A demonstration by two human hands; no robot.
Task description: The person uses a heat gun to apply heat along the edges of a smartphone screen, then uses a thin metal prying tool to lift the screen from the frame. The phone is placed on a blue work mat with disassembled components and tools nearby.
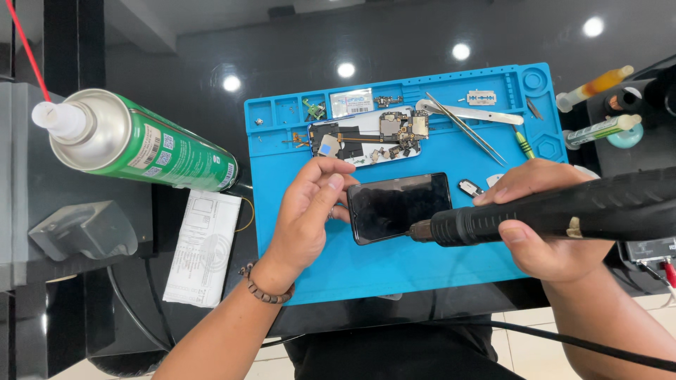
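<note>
A dark phone lies screen-up near the middle of the frame on a blue work mat. Its long axis runs left to right, tilted a little so the right end sits higher than the left.

The left hand comes up from the bottom of the frame, wrist bent, a beaded bracelet around it. Its fingers curl toward the phone's left short edge, fingertips touching that end, the thumb on top and apart from them; it looks like a loose steadying hold rather than a pinch, though the exact contact is hard to make out.

The right hand enters from the lower right and is wrapped tight around a thick black hot-air handpiece, thumb underneath, fingers over the top. The tool lies almost level, pointing left, with its metal nozzle just at the phone's lower right corner.

Above the phone, toward the top of the mat, rests an opened phone body with exposed boards, tweezers beside it. A green spray can lies at the upper left, a paper slip below it.
</note>
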